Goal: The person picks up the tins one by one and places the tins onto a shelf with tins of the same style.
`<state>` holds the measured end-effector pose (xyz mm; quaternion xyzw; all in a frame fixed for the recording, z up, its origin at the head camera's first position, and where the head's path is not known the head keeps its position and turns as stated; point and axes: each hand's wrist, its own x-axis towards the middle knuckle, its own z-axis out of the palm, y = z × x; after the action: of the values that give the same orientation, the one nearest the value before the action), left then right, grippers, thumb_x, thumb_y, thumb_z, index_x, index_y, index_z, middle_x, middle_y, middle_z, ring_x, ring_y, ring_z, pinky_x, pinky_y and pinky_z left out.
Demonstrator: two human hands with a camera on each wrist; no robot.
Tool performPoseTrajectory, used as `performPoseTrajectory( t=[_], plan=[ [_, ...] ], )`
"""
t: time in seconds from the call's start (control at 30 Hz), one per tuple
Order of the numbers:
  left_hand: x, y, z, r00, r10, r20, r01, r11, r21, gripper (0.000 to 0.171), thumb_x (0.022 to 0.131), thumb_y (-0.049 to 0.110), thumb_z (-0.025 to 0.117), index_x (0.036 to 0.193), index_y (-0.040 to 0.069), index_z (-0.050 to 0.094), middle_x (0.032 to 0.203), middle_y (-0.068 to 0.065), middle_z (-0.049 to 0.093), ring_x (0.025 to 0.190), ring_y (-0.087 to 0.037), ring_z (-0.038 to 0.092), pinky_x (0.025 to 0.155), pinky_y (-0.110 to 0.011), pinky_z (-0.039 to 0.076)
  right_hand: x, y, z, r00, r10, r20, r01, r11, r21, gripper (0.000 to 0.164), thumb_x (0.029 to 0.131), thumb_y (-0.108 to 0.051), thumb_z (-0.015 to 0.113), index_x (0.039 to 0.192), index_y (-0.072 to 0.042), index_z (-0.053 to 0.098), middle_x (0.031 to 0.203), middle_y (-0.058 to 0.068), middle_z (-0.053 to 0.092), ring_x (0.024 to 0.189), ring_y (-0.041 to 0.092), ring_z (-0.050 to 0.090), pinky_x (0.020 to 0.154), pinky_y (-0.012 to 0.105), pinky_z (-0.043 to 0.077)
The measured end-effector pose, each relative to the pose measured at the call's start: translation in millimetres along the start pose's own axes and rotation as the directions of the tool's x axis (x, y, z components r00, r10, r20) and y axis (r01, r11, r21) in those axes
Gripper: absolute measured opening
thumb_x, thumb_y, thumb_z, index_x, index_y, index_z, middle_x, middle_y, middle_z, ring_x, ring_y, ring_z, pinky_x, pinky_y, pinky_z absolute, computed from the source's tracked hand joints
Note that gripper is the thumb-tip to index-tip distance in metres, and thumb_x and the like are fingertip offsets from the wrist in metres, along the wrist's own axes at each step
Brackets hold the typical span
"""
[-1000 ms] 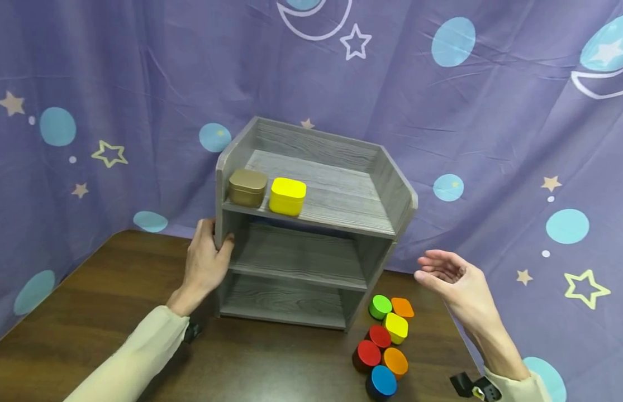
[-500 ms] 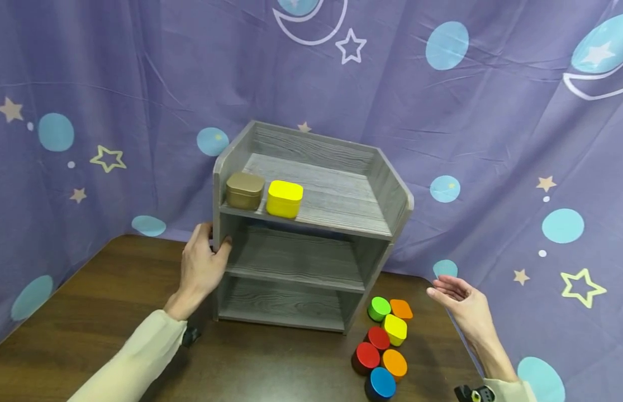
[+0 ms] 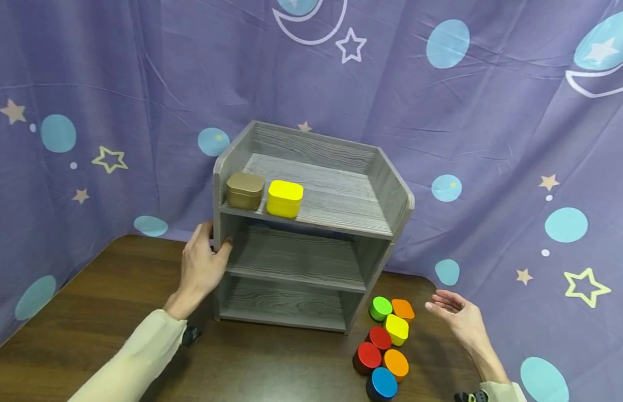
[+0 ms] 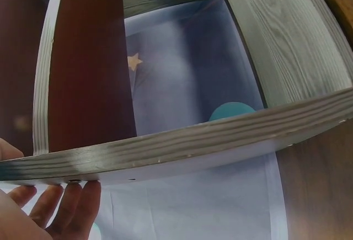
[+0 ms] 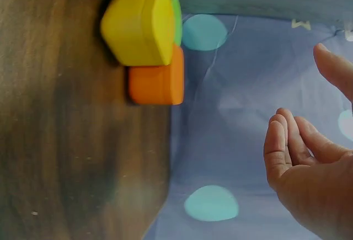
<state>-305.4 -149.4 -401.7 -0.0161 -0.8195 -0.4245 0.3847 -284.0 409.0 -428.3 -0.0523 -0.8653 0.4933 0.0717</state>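
A grey wood-grain shelf unit (image 3: pixel 311 279) stands on the table, with two lower compartments and a walled top. My left hand (image 3: pixel 200 268) grips its left side panel; in the left wrist view the fingers (image 4: pixel 83 207) press the panel's outer face, the thumb on the inner side. On the top shelf sit a gold tin (image 3: pixel 245 191) and a yellow tin (image 3: pixel 284 199), side by side at the front left. My right hand (image 3: pixel 462 321) hovers with fingers loosely bent and nothing in them, right of an orange square tin (image 3: pixel 403 309) and a second yellow tin (image 3: pixel 396 329).
Beside the unit's right foot, a green tin (image 3: pixel 380 308), two red tins (image 3: pixel 367 357), a round orange tin (image 3: pixel 395 364) and a blue tin (image 3: pixel 382 384) cluster on the brown table (image 3: pixel 271 368). A purple curtain (image 3: pixel 492 139) hangs behind.
My right hand has come down beside the tins on the table, slowing in the last half second. The left hand keeps its grip on the shelf unit, and the tins stay put.
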Motion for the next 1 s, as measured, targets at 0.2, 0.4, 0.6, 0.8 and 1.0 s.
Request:
performPoseTrajectory(
  t=[0.2, 0.4, 0.6, 0.8, 1.0],
  plan=[
    [-0.2, -0.8, 0.3, 1.0, -0.004, -0.001, 0.004, 1.0, 0.003, 0.029, 0.097, 0.013, 0.07, 0.12, -0.004, 0.063, 0.109, -0.023, 0.067, 0.098, -0.049, 0.068, 0.082, -0.061, 0.05, 7.3, 17.2, 5.9, 0.999, 0.029, 0.018, -0.029, 1.0, 0.01, 0.072, 0.098, -0.026, 0.083, 0.156, 0.003, 0.052, 0.117, -0.021, 0.075, 0.1, -0.015, 0.066, 0.09, 0.009, 0.054],
    [-0.2, -1.6, 0.8, 1.0, -0.003, 0.004, 0.003, 1.0, 0.0, 0.03, 0.096, 0.013, 0.07, 0.119, -0.005, 0.063, 0.109, -0.024, 0.067, 0.099, -0.049, 0.067, 0.083, -0.062, 0.049, 11.6, 32.9, 15.8, 0.997, 0.025, 0.073, -0.024, 1.0, -0.004, 0.071, 0.097, -0.02, 0.083, 0.155, 0.007, 0.051, 0.143, 0.019, 0.071, 0.102, -0.012, 0.067, 0.09, 0.011, 0.055],
    [0.9, -1.7, 0.4, 1.0, -0.008, 0.011, 0.008, 1.0, -0.001, 0.028, 0.097, 0.014, 0.069, 0.118, -0.004, 0.063, 0.108, -0.023, 0.066, 0.1, -0.05, 0.067, 0.083, -0.061, 0.049, 21.3, 47.9, 29.4, 0.991, 0.006, 0.135, -0.006, 1.0, 0.005, 0.076, 0.093, -0.01, 0.085, 0.155, 0.011, 0.049, 0.152, 0.031, 0.062, 0.117, 0.008, 0.071, 0.091, 0.013, 0.056],
    [0.3, -2.3, 0.9, 1.0, -0.004, 0.007, 0.004, 1.0, 0.011, 0.027, 0.098, 0.015, 0.068, 0.116, -0.004, 0.063, 0.105, -0.022, 0.065, 0.096, -0.049, 0.066, 0.081, -0.062, 0.048, 28.6, 53.9, 39.9, 0.988, 0.01, 0.156, -0.01, 1.0, -0.002, 0.078, 0.087, -0.005, 0.088, 0.154, 0.013, 0.05, 0.152, 0.033, 0.061, 0.121, 0.019, 0.073, 0.091, 0.013, 0.057],
    [-0.2, -2.7, 1.5, 1.0, -0.006, 0.006, 0.006, 1.0, 0.021, 0.026, 0.097, 0.015, 0.069, 0.114, -0.003, 0.062, 0.104, -0.022, 0.064, 0.094, -0.05, 0.065, 0.08, -0.062, 0.047, 37.7, 58.2, 44.5, 0.989, -0.004, 0.151, 0.008, 1.0, -0.024, 0.079, 0.087, -0.002, 0.088, 0.154, 0.014, 0.049, 0.153, 0.034, 0.06, 0.122, 0.022, 0.072, 0.091, 0.011, 0.054]
  ],
)
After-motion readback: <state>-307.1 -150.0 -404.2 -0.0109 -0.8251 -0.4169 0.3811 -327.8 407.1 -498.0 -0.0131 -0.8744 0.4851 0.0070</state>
